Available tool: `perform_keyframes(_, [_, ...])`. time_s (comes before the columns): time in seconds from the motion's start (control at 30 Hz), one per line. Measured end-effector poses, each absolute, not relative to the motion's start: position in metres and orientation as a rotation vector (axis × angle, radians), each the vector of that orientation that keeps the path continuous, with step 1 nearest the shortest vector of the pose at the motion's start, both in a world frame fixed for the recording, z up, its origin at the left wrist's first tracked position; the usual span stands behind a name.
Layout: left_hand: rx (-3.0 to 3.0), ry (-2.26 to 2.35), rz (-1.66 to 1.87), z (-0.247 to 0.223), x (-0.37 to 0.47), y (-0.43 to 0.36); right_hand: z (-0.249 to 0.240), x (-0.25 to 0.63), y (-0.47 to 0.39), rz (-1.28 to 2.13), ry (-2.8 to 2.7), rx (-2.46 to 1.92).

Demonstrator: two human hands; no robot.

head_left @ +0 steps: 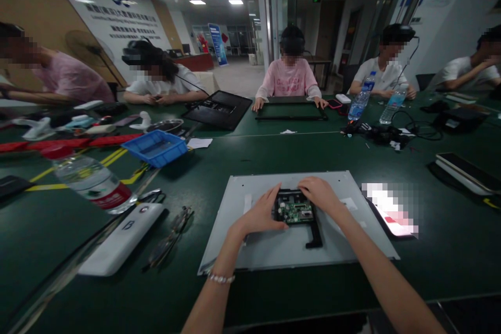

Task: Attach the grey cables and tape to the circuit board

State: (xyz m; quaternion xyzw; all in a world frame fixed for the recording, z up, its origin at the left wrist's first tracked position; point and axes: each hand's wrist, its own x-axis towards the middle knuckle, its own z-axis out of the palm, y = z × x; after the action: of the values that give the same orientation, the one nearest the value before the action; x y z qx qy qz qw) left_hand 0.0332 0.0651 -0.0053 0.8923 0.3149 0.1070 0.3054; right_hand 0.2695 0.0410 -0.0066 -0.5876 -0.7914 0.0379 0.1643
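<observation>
A green circuit board sits in a black plastic frame, over a flat pale grey panel on the table. My left hand grips the frame's left side, its thumb along the lower edge and its fingers up towards the top corner. On the upper right corner of the frame, my right hand has its fingers closed round the edge. The frame's lower right part sticks out towards me like an arm. A beaded bracelet circles my left wrist. The fingers' undersides are hidden.
Left of the panel lie eyeglasses, a white power bank and a tilted water bottle. A blue tray stands farther back. A lit phone touches the right side. Across the table, a person handles a black rectangular frame.
</observation>
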Motion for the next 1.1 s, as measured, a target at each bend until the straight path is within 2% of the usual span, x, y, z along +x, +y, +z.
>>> perform_keyframes(1.1, [2.359, 0.827, 0.303, -0.007, 0.034, 0.066, 0.002, 0.261, 0.038, -0.001, -2.455, -1.834])
